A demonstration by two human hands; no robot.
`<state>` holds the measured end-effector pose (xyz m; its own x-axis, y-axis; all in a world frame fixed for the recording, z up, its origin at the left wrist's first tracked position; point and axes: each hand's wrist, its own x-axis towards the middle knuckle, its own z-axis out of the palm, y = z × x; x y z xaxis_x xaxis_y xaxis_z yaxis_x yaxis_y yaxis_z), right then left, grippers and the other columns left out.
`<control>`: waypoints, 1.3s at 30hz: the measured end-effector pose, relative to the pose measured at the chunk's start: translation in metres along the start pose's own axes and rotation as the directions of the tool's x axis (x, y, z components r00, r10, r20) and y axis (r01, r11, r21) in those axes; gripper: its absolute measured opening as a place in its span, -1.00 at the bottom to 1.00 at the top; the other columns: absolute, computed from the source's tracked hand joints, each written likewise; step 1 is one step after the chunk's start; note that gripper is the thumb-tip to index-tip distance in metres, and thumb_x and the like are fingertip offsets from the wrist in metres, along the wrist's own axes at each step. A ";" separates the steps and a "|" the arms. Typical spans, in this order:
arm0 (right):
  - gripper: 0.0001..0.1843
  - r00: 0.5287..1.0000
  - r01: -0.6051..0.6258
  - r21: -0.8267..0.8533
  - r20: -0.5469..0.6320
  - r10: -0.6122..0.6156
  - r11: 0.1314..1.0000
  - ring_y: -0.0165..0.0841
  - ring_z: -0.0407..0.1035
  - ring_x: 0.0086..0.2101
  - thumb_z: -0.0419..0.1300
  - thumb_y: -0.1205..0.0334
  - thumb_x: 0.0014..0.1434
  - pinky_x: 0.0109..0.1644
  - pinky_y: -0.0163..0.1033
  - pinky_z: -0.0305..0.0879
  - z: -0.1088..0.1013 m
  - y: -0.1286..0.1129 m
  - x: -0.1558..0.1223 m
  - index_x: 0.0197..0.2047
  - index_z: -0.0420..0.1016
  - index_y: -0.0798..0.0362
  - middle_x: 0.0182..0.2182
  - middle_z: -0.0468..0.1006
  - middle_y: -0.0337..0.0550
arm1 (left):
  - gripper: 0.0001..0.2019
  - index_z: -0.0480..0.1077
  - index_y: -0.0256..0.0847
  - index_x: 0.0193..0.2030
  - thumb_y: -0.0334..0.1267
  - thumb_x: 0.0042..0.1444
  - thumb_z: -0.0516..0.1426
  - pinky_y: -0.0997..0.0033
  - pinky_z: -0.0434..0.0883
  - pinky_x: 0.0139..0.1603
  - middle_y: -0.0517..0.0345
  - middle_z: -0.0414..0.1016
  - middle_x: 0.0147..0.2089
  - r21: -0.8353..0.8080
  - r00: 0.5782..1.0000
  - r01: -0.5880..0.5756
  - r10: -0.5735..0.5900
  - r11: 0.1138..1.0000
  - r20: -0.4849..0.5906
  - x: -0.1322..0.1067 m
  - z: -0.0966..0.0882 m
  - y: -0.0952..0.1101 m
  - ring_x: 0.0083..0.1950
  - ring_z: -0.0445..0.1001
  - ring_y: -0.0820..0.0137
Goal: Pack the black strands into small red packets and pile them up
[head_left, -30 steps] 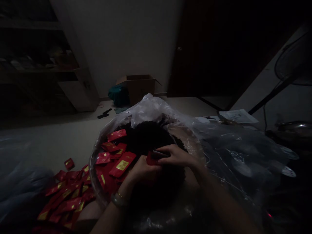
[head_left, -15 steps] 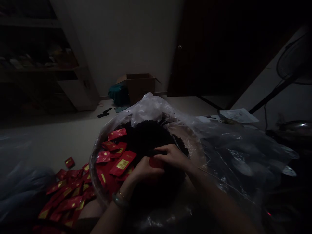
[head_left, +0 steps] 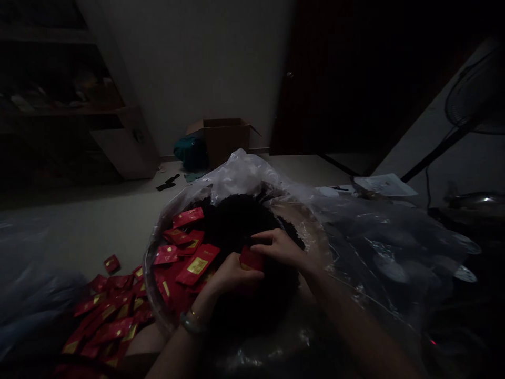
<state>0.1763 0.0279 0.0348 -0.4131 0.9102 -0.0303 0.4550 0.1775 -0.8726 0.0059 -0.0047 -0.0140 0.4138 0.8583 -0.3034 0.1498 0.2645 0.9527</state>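
My left hand is closed around a small red packet, thumb across its front, over a wide round basin lined with clear plastic. At the packet's upper edge, my right hand has its fingers bent together; something small and dark shows by the fingertips, too dim to make out. Beneath both hands lies a heap of loose black material resembling dry tea leaves. Several red packets with gold labels rest on the left side of the basin.
More red packets are piled outside the basin at lower left, with a lone packet on the floor. Clear plastic sheeting spreads to the right. A cardboard box and a teal bag stand by the wall; a fan is at right.
My right hand has risen slightly from the packet's mouth, and more of the red packet now shows between my hands. My left hand keeps its hold, having shifted a little.
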 end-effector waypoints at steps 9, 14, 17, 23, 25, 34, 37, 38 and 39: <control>-0.69 0.999 0.038 -0.012 0.000 -0.038 0.999 -0.13 0.49 -0.13 0.24 0.17 0.02 -0.02 -0.11 0.37 0.003 0.003 0.001 -0.15 0.61 0.06 -0.16 0.63 -0.11 | -0.67 0.31 -0.29 -0.56 -0.16 -0.33 0.35 0.53 0.14 -0.55 0.29 0.26 -0.61 0.018 1.000 0.005 -0.005 1.000 0.012 0.001 0.000 -0.001 -0.57 0.19 0.57; -0.68 0.998 0.065 -0.020 -0.005 -0.065 0.998 -0.14 0.49 -0.14 0.23 0.17 0.02 -0.02 -0.12 0.37 0.004 0.002 0.001 -0.13 0.60 0.07 -0.16 0.63 -0.11 | -0.67 0.33 -0.31 -0.56 -0.17 -0.34 0.36 0.53 0.13 -0.54 0.31 0.26 -0.62 0.022 1.000 0.016 -0.016 1.000 -0.004 0.000 0.001 -0.001 -0.57 0.19 0.56; -0.69 0.999 0.042 -0.037 0.012 -0.041 0.998 -0.13 0.50 -0.14 0.23 0.16 0.02 -0.05 -0.12 0.38 0.004 0.001 0.001 -0.15 0.62 0.04 -0.17 0.64 -0.14 | -0.66 0.42 -0.34 -0.48 -0.14 -0.33 0.36 0.52 0.19 -0.50 0.26 0.36 -0.57 -0.051 1.000 0.006 -0.006 0.999 -0.003 -0.001 -0.001 0.003 -0.53 0.26 0.52; -0.64 1.000 -0.006 -0.075 0.023 0.008 0.997 -0.10 0.48 -0.13 0.24 0.11 0.02 -0.06 -0.10 0.38 0.008 0.005 0.002 -0.12 0.61 0.06 -0.17 0.64 -0.11 | -0.63 0.52 -0.36 -0.43 -0.04 -0.25 0.32 0.49 0.27 -0.43 0.16 0.50 -0.51 -0.099 0.986 -0.085 0.069 0.991 -0.154 0.004 -0.008 0.002 -0.46 0.38 0.42; -0.62 1.000 0.000 -0.033 0.031 0.001 0.999 -0.12 0.47 -0.12 0.24 0.10 0.03 -0.04 -0.10 0.37 0.008 0.005 0.003 -0.10 0.59 0.07 -0.15 0.63 -0.12 | -0.66 0.52 -0.36 -0.47 -0.07 -0.27 0.32 0.50 0.26 -0.45 0.17 0.50 -0.54 -0.092 0.978 -0.097 0.077 0.991 -0.195 0.005 -0.009 0.001 -0.48 0.38 0.42; -0.61 0.989 -0.149 -0.347 -0.075 0.131 0.926 -0.14 0.46 -0.13 0.26 0.16 0.05 -0.07 -0.15 0.33 -0.020 0.035 0.010 -0.04 0.51 0.11 -0.11 0.59 -0.01 | -0.70 0.54 -0.27 -0.32 -0.14 -0.21 0.30 0.42 0.40 -0.24 0.10 0.60 -0.34 -0.112 0.877 -0.273 0.200 0.955 -0.437 0.008 -0.012 0.002 -0.29 0.51 0.32; -0.58 0.986 -0.162 -0.490 -0.043 0.162 0.856 -0.11 0.45 -0.13 0.32 0.18 -0.03 -0.07 -0.15 0.32 -0.019 0.048 0.013 -0.07 0.51 0.10 -0.13 0.58 0.02 | -0.70 0.56 -0.26 -0.37 -0.08 -0.19 0.29 0.41 0.40 -0.24 0.09 0.61 -0.37 -0.112 0.865 -0.254 0.174 0.961 -0.471 0.009 -0.013 0.001 -0.29 0.52 0.31; -0.59 0.990 -0.137 -0.482 -0.047 0.131 0.865 -0.11 0.44 -0.11 0.31 0.17 -0.02 -0.05 -0.14 0.31 -0.016 0.048 0.013 -0.06 0.51 0.09 -0.11 0.58 0.02 | -0.70 0.57 -0.25 -0.38 -0.07 -0.19 0.29 0.40 0.40 -0.25 0.08 0.61 -0.37 -0.110 0.862 -0.251 0.171 0.962 -0.477 0.010 -0.013 0.001 -0.29 0.52 0.30; -0.61 0.995 -0.099 -0.442 -0.059 0.082 0.892 -0.13 0.43 -0.08 0.28 0.15 0.02 -0.01 -0.13 0.30 -0.013 0.046 0.014 -0.06 0.51 0.08 -0.09 0.57 0.01 | -0.70 0.58 -0.25 -0.38 -0.06 -0.19 0.29 0.40 0.40 -0.25 0.08 0.62 -0.37 -0.104 0.860 -0.250 0.172 0.962 -0.481 0.010 -0.012 0.001 -0.29 0.51 0.29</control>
<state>0.2018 0.0533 0.0004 -0.3273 0.9421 -0.0725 0.7953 0.2332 -0.5596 -0.0011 0.0096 -0.0158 -0.0501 0.9948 -0.0882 -0.0533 0.0855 0.9949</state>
